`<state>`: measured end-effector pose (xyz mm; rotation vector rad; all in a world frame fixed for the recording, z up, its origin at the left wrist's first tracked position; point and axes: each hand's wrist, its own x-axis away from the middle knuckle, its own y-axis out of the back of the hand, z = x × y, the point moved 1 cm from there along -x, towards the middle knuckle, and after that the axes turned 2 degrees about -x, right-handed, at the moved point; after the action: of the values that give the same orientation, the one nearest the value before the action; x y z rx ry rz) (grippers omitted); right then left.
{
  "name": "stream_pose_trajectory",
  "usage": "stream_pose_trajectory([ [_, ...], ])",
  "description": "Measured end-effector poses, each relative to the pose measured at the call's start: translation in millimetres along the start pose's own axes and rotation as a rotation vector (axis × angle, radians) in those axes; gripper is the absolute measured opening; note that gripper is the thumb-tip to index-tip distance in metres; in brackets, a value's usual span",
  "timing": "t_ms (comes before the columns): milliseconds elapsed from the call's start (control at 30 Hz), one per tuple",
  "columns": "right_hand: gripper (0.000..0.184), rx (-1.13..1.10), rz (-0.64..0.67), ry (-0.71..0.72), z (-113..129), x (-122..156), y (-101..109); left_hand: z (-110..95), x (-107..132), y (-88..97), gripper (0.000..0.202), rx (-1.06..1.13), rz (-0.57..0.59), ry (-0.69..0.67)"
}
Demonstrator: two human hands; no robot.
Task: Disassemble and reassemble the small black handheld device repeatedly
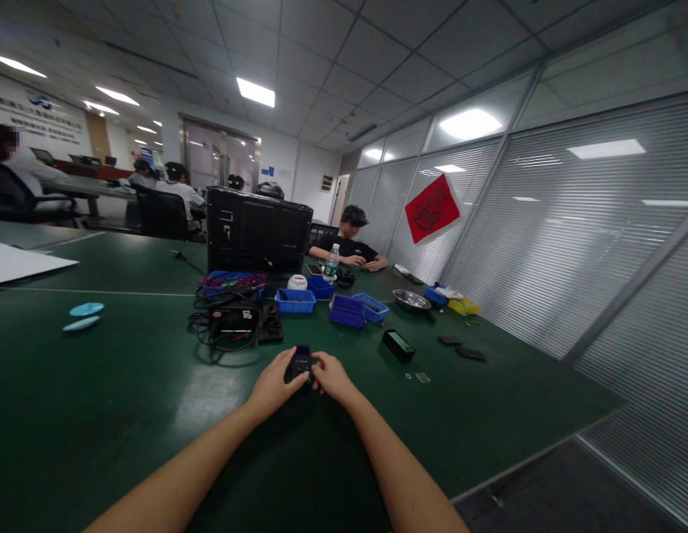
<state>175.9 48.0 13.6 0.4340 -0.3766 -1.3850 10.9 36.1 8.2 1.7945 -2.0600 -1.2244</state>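
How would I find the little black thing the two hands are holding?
Start at the big green table and the black box standing on it. Come towards the camera, past the blue trays, to where two bare arms meet. The small black device sits between the left hand and the right hand; it is the only thing being held.

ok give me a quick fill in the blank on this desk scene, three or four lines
1. Both hands, the left hand and the right hand, hold one small ____ device.
2. The table top is dark ____.
3. The diamond-shaped paper on the glass wall is ____.
4. The open bins beyond the hands are ____.

Missing words: black; green; red; blue
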Motion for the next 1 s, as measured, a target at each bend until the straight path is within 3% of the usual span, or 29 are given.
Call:
stream_pose_trajectory([
  [367, 0.035, 0.084, 0.017, 0.014, 8, 6, 3, 2, -1, -0.7, 0.06, -0.007, 0.0, -0.001],
  [667, 0.027, -0.039, 0.227, 0.178, 17, 13, -4, 9, -3, -2.2, 0.071, -0.107, -0.139, 0.078],
  [1000, 0.026, -0.265, 0.043, 0.017, 3, 4, 6, -2, 2, 3.6, 0.063, -0.067, -0.151, 0.153],
])
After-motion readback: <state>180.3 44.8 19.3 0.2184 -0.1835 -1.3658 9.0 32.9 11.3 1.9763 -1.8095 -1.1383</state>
